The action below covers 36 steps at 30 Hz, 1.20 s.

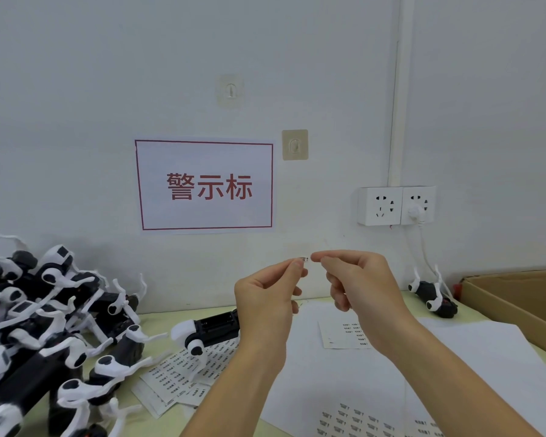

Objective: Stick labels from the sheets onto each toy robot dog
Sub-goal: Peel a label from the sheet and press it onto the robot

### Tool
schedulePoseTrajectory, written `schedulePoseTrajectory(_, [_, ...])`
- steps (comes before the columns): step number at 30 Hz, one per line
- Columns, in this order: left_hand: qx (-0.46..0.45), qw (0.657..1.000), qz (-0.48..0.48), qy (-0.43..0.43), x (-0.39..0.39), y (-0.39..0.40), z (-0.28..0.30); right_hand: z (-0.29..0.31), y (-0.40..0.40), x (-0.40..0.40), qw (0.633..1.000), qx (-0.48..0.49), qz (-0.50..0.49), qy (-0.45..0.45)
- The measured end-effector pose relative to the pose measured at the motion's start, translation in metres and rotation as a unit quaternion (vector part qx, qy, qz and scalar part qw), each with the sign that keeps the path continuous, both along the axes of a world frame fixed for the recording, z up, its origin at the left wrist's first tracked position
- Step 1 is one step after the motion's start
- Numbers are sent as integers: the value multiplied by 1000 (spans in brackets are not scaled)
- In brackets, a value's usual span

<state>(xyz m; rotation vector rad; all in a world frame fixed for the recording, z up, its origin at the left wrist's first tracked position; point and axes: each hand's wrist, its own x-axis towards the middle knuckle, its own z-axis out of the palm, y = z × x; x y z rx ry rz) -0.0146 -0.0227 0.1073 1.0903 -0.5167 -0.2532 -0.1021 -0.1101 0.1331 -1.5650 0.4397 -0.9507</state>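
L hand [265, 298]: raised at chest height, thumb + forefinger pinched on one end of a small label [303, 258]; other fingers curled loosely.
R hand [356, 282]: same height, fingertips [316, 257] pinched on the label's other end; remaining fingers folded in. Hands nearly meet, only the label between them.
Label: held in air between both pinches, clear of the table; print too small to read. Which face is adhesive: cannot tell.
Dog [208, 329]: lies on its side just below and left of L hand, black body, white head; prob. the next one to be labelled (judgement).
Sheets [344, 334]: one below the hands on white paper; more fanned out below L forearm [177, 376]; another near the bottom edge [353, 421].
Pile [44, 326]: many dogs heaped far left of L hand, legs tangled.
Lone dog [432, 294]: right of R hand, beside a cardboard box [517, 298].
Risk 1: label folds and sticks to itself or to a fingertip, since both ends are pinched and it is tiny.
Risk 2: label drops among loose sheets if one pinch lets go early; hard to find again.
Risk 3: crooked placement, as the dog lies unheld; it may roll under pressing.
Risk 4: pile legs snag when a dog is pulled out.
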Motion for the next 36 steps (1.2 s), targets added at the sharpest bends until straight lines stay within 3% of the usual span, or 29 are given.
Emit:
schedulePoseTrajectory(14, [11,999,-23,-26,-1,0,0,-6,3,5,998,-45,-37,-8])
schedulePoseTrajectory(20, [107,992,-24,-55,16,6,1,-10,-3,7,995,-62,-72,5])
schedulePoseTrajectory(23, [174,978,47,-101,40,19,-1,-8,-9,5,997,-41,-73,2])
schedulePoseTrajectory(26, [308,914,135,-226,65,35,-9,-7,-12,4,997,-32,-70,-1])
schedulePoseTrajectory(30, [607,713,100,-337,91,47,-31,-8,-12,4,997,-32,-65,2])
schedulePoseTrajectory(32, [672,649,62,-353,94,50,-41,-8,-11,5,997,-41,-63,11])
schedulePoseTrajectory(34, [671,630,96,-379,96,51,-46,-9,-10,6,997,-52,-58,25])
schedulePoseTrajectory(36, [641,647,143,-388,95,51,-45,-10,-9,5,996,-62,-48,42])
